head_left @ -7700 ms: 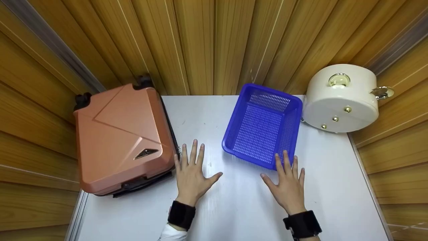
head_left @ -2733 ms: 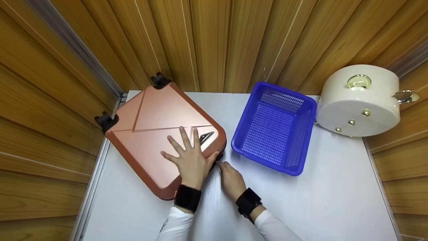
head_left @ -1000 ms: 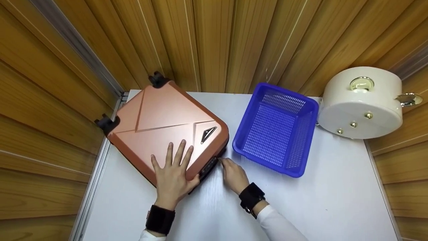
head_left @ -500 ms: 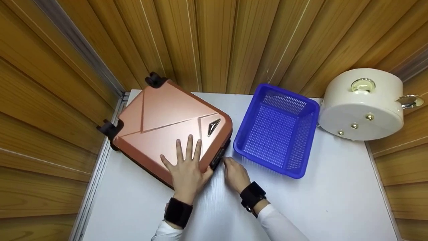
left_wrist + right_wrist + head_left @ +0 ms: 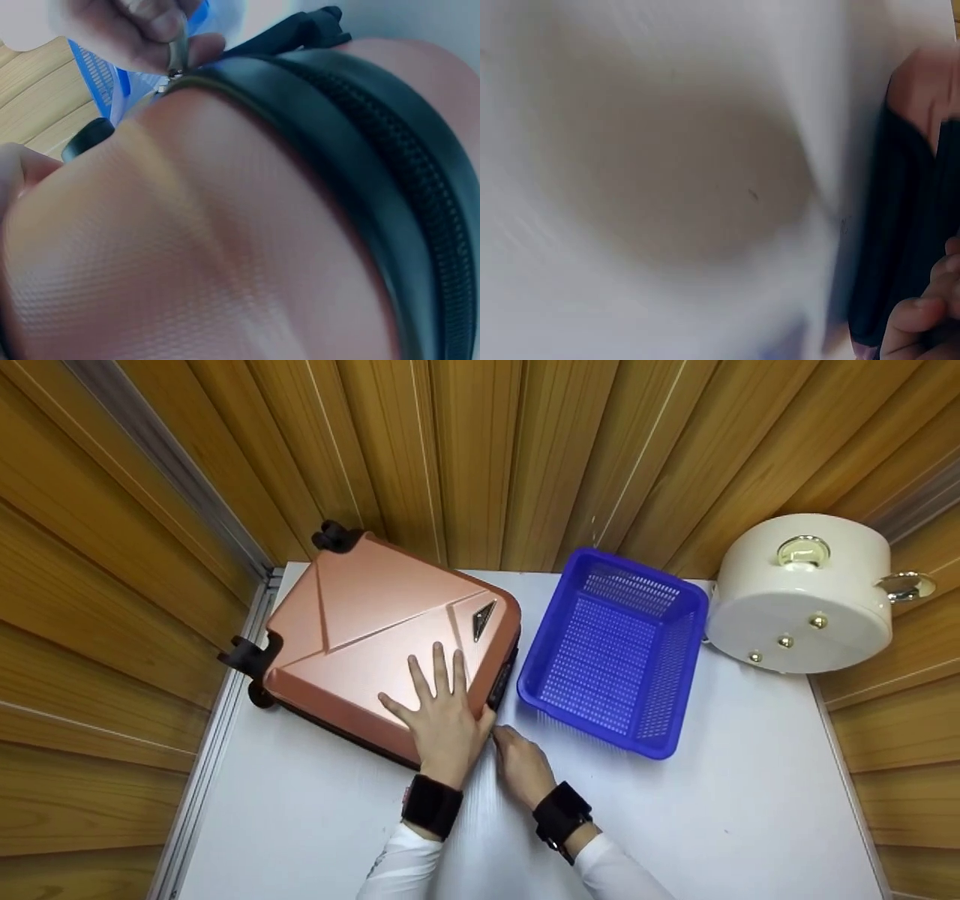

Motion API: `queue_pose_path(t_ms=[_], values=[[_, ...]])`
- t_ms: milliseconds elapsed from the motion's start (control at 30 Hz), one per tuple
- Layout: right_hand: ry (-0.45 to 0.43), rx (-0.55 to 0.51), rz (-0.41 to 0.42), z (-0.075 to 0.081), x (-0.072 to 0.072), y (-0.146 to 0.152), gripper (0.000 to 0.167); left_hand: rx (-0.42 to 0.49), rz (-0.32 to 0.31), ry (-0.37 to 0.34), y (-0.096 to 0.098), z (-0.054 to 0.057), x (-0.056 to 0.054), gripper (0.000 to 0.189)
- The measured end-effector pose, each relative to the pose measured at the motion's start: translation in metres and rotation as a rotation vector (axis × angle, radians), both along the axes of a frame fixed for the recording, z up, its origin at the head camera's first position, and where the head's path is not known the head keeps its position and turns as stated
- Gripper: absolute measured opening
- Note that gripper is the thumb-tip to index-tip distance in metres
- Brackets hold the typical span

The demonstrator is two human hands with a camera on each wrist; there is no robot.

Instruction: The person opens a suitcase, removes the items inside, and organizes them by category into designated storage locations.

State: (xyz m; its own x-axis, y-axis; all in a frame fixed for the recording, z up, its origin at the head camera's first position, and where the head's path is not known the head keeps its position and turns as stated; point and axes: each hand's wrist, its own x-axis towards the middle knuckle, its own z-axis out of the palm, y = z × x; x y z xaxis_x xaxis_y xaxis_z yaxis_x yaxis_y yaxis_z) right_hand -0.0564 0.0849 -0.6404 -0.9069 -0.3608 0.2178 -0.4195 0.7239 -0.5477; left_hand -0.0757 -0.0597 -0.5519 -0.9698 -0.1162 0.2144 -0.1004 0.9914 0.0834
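A rose-gold hard-shell suitcase (image 5: 382, 622) lies flat, its black wheels toward the back left. My left hand (image 5: 448, 731) rests on its shell with fingers spread, the thumb at the side near the carrying handle (image 5: 501, 682). At the near corner my right hand (image 5: 525, 769) pinches a metal zipper pull (image 5: 178, 56), seen in the left wrist view. There the black zipper (image 5: 420, 180) runs closed along the suitcase side. In the right wrist view only curled fingers (image 5: 919, 322) of the right hand show, beside the suitcase's dark edge; the pull is hidden.
A blue plastic basket (image 5: 529, 660) with perforated walls stands right of the suitcase. Farther right, a cream pot (image 5: 799, 622) with gold handles lies tipped at the back corner. Wood-patterned walls (image 5: 472, 465) enclose the white table (image 5: 735, 780) on three sides.
Since the first frame both hands have come to the suitcase and the right has taken the zipper pull. Lately the suitcase has turned counterclockwise, and the left hand has shifted right and away.
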Motion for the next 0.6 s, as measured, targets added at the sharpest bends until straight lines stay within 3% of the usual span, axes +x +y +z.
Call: queue_pose_path(t_ms=[167, 367, 467, 600], values=[[-0.017, -0.032, 0.004, 0.000, 0.002, -0.001, 0.012, 0.003, 0.009, -0.007, 0.005, 0.001, -0.007, 0.101], [-0.057, -0.083, -0.018, 0.000, 0.002, -0.002, 0.014, -0.010, -0.032, 0.012, 0.001, 0.005, -0.004, 0.099], [-0.098, -0.097, -0.037, 0.001, 0.003, -0.002, 0.017, -0.003, -0.099, -0.007, -0.006, 0.010, 0.001, 0.099], [-0.104, -0.091, -0.038, 0.002, 0.002, 0.001, 0.018, -0.003, -0.258, -0.043, -0.028, 0.019, 0.007, 0.103]])
